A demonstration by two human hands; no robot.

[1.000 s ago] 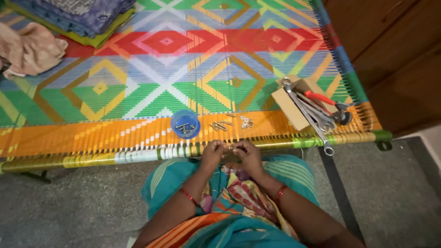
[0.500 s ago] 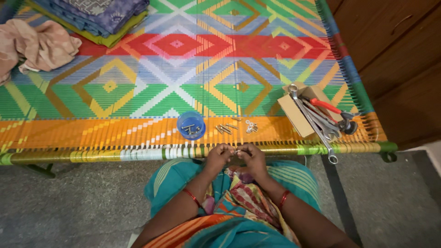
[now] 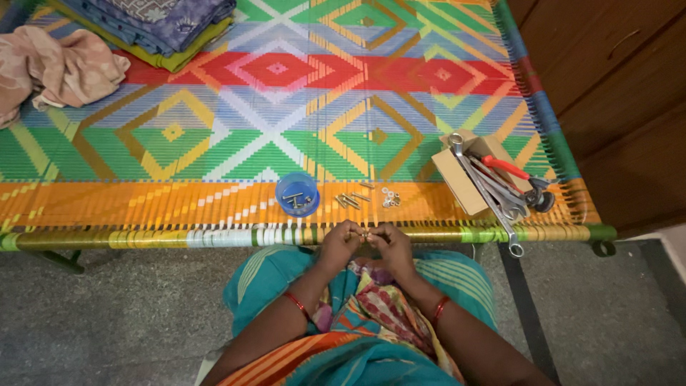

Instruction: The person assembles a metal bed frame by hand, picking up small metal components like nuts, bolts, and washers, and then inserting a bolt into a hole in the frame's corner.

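Woven cot [image 3: 214,143], bright stripes, hardware along its near edge
both hands, left hand [image 3: 339,243] and right hand [image 3: 389,244], fingers pinched shut on a small bolt [image 3: 365,234]; looks like threading, next needs steady twisting; blue cup [image 3: 297,194] close by

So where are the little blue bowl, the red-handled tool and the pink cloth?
blue bowl [image 3: 297,194], head view, on its inside among the bolts.
red-handled tool [image 3: 506,166], head view, on the red grip.
pink cloth [image 3: 61,66], head view, on the crumpled middle.
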